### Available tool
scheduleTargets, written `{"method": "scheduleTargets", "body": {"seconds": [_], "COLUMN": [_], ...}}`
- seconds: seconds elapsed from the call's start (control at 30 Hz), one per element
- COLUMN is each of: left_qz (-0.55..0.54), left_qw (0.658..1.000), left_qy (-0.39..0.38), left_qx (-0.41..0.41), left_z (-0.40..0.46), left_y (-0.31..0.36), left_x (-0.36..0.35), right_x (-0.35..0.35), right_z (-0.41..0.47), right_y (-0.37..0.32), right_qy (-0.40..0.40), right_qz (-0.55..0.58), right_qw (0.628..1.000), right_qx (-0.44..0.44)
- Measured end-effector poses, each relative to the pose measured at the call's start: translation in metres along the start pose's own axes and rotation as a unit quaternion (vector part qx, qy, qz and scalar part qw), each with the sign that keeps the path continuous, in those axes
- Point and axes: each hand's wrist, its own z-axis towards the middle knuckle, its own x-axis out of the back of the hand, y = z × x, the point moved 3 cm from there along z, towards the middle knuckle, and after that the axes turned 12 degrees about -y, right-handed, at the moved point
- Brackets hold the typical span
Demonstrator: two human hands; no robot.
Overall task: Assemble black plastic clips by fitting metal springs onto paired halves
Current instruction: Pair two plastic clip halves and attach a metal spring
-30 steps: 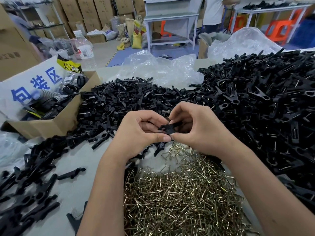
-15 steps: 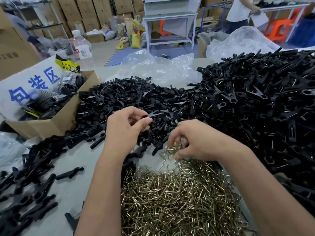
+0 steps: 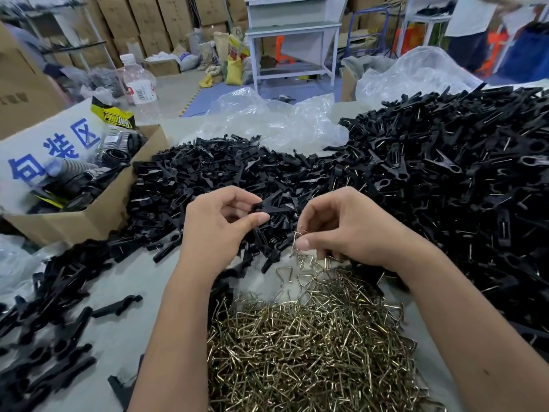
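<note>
Fingers (image 3: 303, 242) of right hand (image 3: 350, 230) now pinch a spring (image 3: 295, 237) lifted off the spring pile (image 3: 312, 346); left hand (image 3: 219, 224) pinches paired clip halves (image 3: 271, 205) alongside. Fitting comes next.

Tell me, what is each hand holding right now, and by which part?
The left hand pinches a black clip half by its near end. The right hand pinches a metal spring near its top, just above the spring pile.
</note>
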Motion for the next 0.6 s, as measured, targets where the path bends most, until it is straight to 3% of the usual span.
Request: {"method": "scheduleTargets", "body": {"seconds": [0.3,0.47,0.6], "left_qz": [-0.007,-0.009,-0.013], "left_qw": [1.000,1.000,1.000], "left_qy": [0.019,0.022,0.023], "left_qx": [0.003,0.009,0.006], "left_z": [-0.0021,-0.0018,-0.0016], "left_y": [0.0052,0.0033,0.0032], "left_x": [0.0005,0.0011,0.0007], "right_x": [0.0050,0.0073,0.0067], "right_z": [-0.0017,-0.0037,-0.0025], "right_y": [-0.0020,-0.0004,0.0001], "right_qy": [0.056,0.063,0.082], "right_qz": [0.114,0.260,0.243], "right_qw": [0.992,0.963,0.966], "right_qx": [0.018,-0.003,-0.020]}}
